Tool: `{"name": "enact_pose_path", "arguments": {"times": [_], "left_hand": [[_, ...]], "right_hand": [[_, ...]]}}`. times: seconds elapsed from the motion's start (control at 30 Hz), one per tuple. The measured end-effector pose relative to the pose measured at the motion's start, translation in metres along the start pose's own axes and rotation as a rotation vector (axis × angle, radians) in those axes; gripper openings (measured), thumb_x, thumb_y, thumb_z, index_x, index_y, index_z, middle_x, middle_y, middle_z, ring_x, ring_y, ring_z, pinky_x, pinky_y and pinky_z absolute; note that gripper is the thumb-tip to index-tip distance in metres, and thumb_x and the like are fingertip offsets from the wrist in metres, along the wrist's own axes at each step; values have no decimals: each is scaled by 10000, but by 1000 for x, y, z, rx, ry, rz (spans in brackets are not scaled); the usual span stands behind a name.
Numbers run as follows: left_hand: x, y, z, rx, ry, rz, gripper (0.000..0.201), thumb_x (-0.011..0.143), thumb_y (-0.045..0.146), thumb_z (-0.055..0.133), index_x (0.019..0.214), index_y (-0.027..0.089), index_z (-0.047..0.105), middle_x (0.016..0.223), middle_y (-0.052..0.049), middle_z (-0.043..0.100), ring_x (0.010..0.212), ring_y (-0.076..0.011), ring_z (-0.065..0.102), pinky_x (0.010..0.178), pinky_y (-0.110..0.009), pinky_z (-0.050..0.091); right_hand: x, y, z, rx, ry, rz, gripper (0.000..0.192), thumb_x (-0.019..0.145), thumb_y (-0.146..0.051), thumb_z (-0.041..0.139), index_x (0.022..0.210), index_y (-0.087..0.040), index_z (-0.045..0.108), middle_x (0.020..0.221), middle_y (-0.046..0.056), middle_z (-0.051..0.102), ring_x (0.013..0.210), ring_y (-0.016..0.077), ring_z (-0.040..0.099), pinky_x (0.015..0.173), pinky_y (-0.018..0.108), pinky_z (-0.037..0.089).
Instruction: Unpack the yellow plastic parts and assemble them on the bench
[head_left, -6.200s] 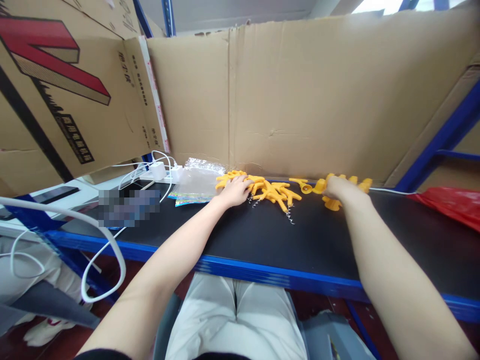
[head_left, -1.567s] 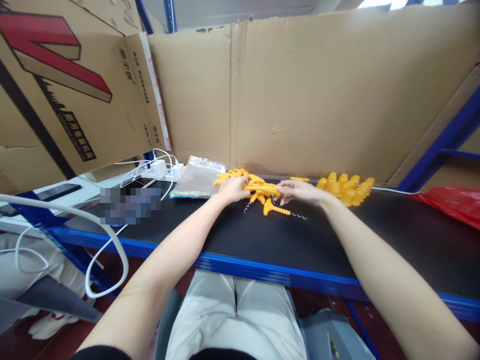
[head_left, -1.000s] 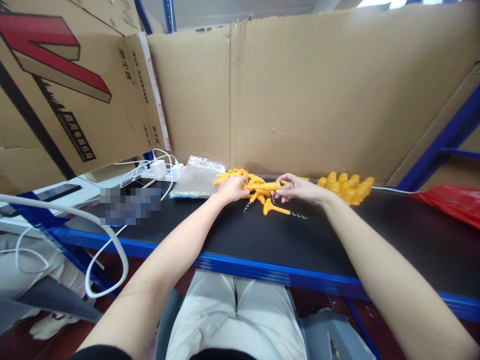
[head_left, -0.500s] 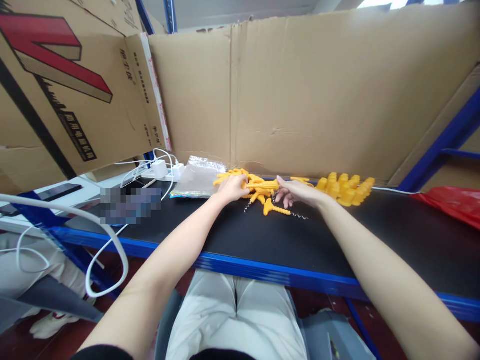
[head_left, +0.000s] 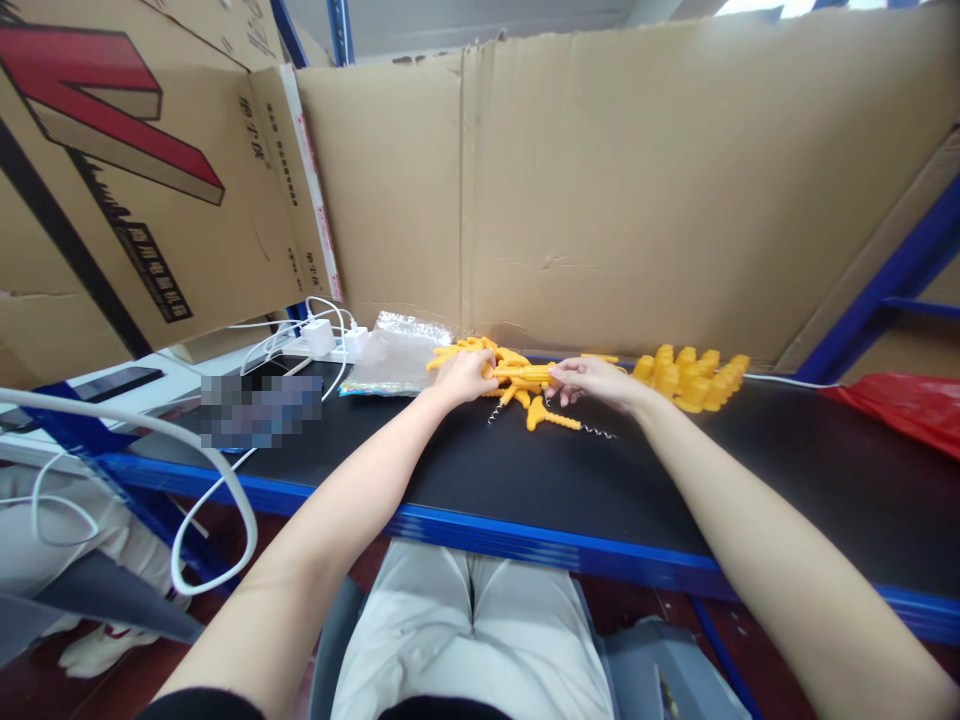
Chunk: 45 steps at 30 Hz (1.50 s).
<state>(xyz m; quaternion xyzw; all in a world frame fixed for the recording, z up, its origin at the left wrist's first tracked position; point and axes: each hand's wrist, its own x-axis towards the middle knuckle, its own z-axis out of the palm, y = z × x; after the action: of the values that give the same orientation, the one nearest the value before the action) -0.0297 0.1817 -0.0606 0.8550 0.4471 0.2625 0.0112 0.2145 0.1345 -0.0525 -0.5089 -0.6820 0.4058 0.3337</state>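
Note:
My left hand point(head_left: 466, 377) is closed around one end of a yellow plastic corkscrew point(head_left: 527, 372), which lies level between my hands. At its other end, the thumb and fingers of my right hand point(head_left: 592, 383) pinch together; the metal screw of this piece does not show. Below and behind them is a pile of yellow corkscrews point(head_left: 508, 357). One loose corkscrew point(head_left: 553, 414) lies nearest me, its spiral pointing right. More spirals stick out of the pile under my hands.
To the right stands a group of yellow plastic parts point(head_left: 691, 378), near a red plastic bag point(head_left: 911, 405). A clear bag point(head_left: 394, 358) lies left of the pile. White chargers point(head_left: 319, 338) and cables are farther left. A cardboard wall point(head_left: 615, 200) closes off the back.
My right hand has closed its fingers on the right end of the held corkscrew, where they were more spread before. My left hand has hardly moved.

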Motion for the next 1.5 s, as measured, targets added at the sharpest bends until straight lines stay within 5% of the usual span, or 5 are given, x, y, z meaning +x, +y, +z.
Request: {"name": "enact_pose_path", "arguments": {"times": [0.33,0.77,1.03,1.27,1.5], "left_hand": [[-1,4,-4,24,-18,-22,259,736,339,626,963,215,629,832,-33,662,806,-203,613,673,-273,435],[-2,6,-4,29,-17,-25,247,734,339,613,950,218,620,831,-35,665,802,-215,615,643,-280,420],[-2,9,-4,25,-15,-38,243,723,306,614,955,232,617,849,-24,674,825,-212,620,656,-274,423],[-2,7,-5,35,-22,-52,219,729,324,622,925,224,628,854,-33,673,820,-210,619,660,-272,431],[-1,5,-4,21,-2,-18,230,729,338,620,931,228,627,818,-26,664,797,-209,619,656,-274,431]], "right_hand": [[-2,0,-2,-26,23,21,692,669,-436,760,1229,-171,453,889,81,706,610,125,623,558,247,451],[-1,0,1,7,3,-26,566,670,-651,674,878,-135,569,786,113,712,561,135,626,562,258,453],[3,-2,7,-8,16,164,707,836,-737,327,700,-103,608,607,133,660,425,115,559,420,226,402],[-1,4,-5,-43,32,55,766,671,-360,785,1336,-219,432,1170,114,625,716,127,666,587,222,525],[0,1,-1,-24,76,0,509,706,-427,738,1114,-163,586,993,110,684,685,147,655,610,268,515]]}}
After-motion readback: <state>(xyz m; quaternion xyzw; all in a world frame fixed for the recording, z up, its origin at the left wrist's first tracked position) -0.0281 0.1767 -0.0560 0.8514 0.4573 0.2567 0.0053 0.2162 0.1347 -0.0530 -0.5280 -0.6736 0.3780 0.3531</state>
